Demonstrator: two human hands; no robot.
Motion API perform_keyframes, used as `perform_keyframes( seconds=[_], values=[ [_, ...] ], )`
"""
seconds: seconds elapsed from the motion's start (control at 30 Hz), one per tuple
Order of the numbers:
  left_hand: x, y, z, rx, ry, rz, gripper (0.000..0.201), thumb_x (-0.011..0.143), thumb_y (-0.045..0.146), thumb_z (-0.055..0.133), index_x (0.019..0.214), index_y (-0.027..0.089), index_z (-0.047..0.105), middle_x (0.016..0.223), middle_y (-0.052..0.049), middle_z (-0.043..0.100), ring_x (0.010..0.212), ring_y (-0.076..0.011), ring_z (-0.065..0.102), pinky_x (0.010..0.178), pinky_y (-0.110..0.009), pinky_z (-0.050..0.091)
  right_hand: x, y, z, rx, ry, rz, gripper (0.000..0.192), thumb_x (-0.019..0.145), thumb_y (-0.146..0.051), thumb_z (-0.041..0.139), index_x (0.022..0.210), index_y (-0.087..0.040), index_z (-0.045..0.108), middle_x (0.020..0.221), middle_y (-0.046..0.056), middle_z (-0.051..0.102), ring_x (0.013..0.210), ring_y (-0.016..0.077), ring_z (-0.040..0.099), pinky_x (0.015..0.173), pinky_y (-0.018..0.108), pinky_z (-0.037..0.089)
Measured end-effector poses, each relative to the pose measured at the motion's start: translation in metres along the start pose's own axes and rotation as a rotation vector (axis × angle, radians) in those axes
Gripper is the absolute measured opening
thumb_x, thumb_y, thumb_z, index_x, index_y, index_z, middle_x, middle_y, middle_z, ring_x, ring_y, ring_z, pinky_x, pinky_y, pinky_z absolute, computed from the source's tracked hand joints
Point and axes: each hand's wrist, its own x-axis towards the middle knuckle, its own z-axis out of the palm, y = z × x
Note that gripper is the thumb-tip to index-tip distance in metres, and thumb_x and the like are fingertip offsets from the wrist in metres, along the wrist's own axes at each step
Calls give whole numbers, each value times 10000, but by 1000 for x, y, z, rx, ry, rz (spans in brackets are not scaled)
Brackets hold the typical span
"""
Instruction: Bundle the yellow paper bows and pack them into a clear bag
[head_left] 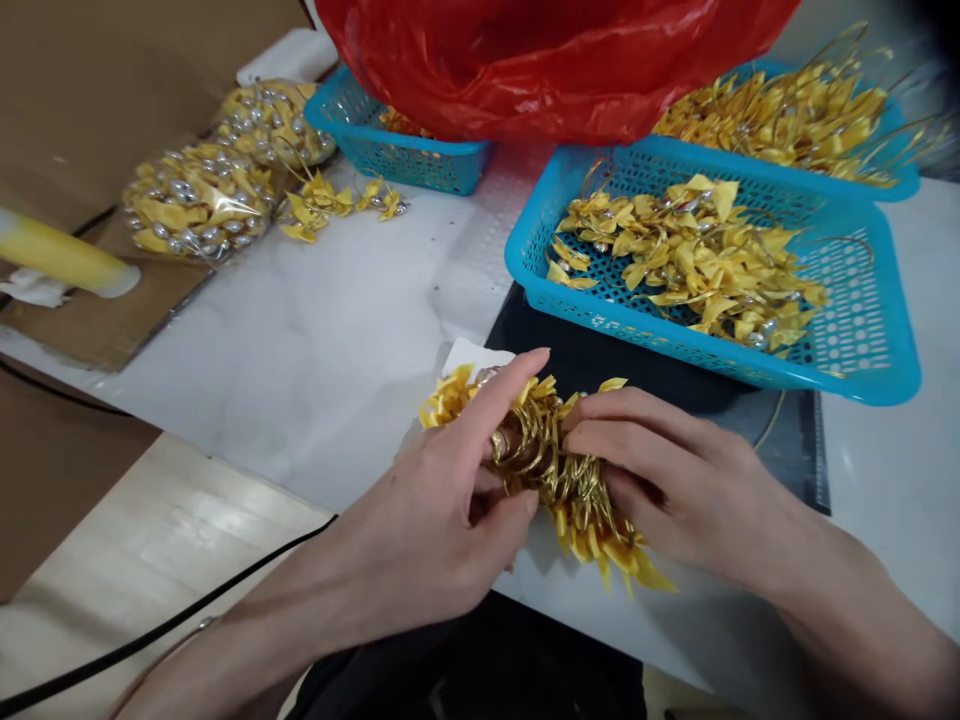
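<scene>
Both hands (454,505) (690,480) in loose curves about a golden bundle (540,445)

Crumpled red plastic bag (555,70) at the back of the white tabletop (315,330), yellow tube (67,257) over brown cardboard (112,325) at left, black cable (225,584) crossing above pale floor (195,510).

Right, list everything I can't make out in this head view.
In the head view:
Left hand: some fingers are largely hidden by the bunch of shiny gold wire stems.
Rectangular blue plastic basket at back left: contents mostly covered by the crumpled red plastic film.
That red film: its top is cut off by the upper edge.
Yellow cylindrical roll: far end cut off by the left edge.
</scene>
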Motion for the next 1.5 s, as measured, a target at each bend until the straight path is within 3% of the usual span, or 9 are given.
perform_keyframes(
  seconds=[0.1,0.17,0.37,0.6,0.87,1.03,1.5],
  values=[
    [3,3,0,147,-131,-68,811,831,65,524,1430,492,181,626,92,554,507,-114,612,477,-200,533,0,0,1,-13,10,-6,361,820,12,447,1077,-210,571,1136,50,605,1018,162,611,773,225,555],
    [4,3,0,161,-144,-74,810,837,61,512,1425,497,166,634,97,551,519,-106,622,496,-188,536,-1,1,2,-28,22,-1,348,826,6,454,1081,-199,571,1132,55,603,1005,159,611,750,215,551],
    [4,3,-5,200,-101,-36,759,849,86,498,1423,489,207,673,89,554,481,-95,594,457,-193,537,-1,2,1,-37,2,-56,346,850,-2,429,1061,-239,566,1084,40,584,937,141,613,613,194,511],
    [6,6,-7,197,-57,-21,739,838,59,486,1427,440,253,717,81,581,461,-80,591,442,-176,529,-4,2,2,-57,32,-69,263,893,-39,434,992,-242,568,1011,30,595,845,130,619,582,200,490],
    [6,1,-4,253,-16,-27,706,834,65,503,1412,419,306,628,95,570,448,-94,613,458,-179,528,-7,4,6,-103,75,-103,279,870,-6,432,1024,-195,569,1065,61,600,928,153,613,628,218,535],
    [7,0,-3,304,-2,-14,637,867,133,509,1387,462,343,767,57,637,418,-83,582,455,-201,521,-5,1,7,-103,58,-83,313,848,21,428,1019,-200,569,1050,60,603,884,157,616,643,246,543],
    [13,3,2,228,16,-28,704,774,79,583,1379,400,419,799,48,674,396,-94,568,429,-222,511,-6,1,13,-97,110,-105,298,844,-8,501,1067,-191,577,1065,68,608,895,165,624,655,250,548]
  ],
)
